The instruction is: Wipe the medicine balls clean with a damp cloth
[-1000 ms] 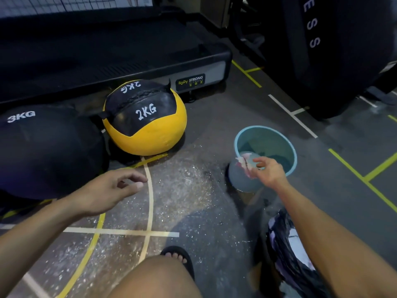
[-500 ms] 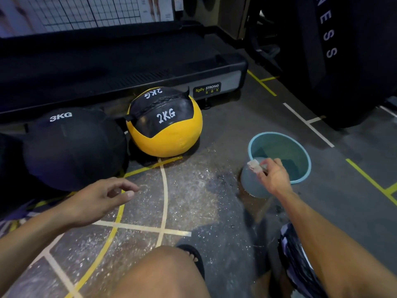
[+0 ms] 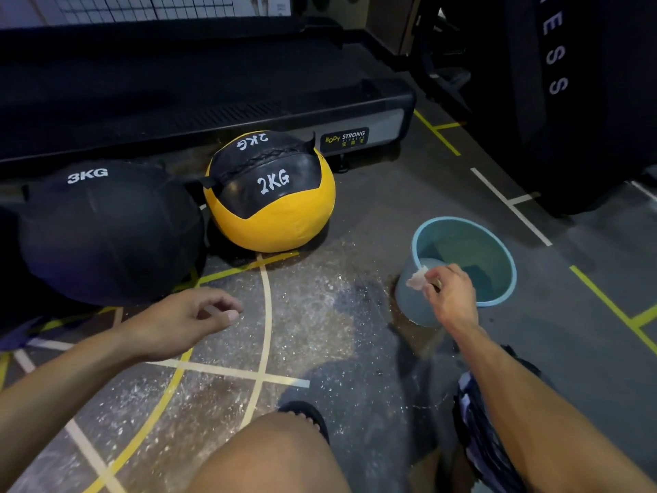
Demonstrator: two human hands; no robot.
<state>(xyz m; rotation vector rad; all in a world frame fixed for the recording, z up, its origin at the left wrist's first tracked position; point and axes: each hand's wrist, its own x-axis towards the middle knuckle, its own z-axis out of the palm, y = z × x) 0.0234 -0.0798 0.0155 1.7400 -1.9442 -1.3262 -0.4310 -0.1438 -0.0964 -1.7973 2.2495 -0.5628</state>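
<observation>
Right hand (image 3: pixel 453 297) pinches cloth (image 3: pixel 416 280) — balls beyond the left hand (image 3: pixel 177 320).

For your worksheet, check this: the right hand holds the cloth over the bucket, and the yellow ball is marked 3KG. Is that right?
Not quite. The head view shows the yellow ball marked 2KG; the black ball carries 3KG. The right hand does hold the cloth over the bucket.

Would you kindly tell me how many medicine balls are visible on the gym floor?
2: a black 3KG medicine ball at left, and a yellow-and-black 2KG medicine ball beside it, against the treadmill base. A dark shape at the far left edge may be another.
</observation>
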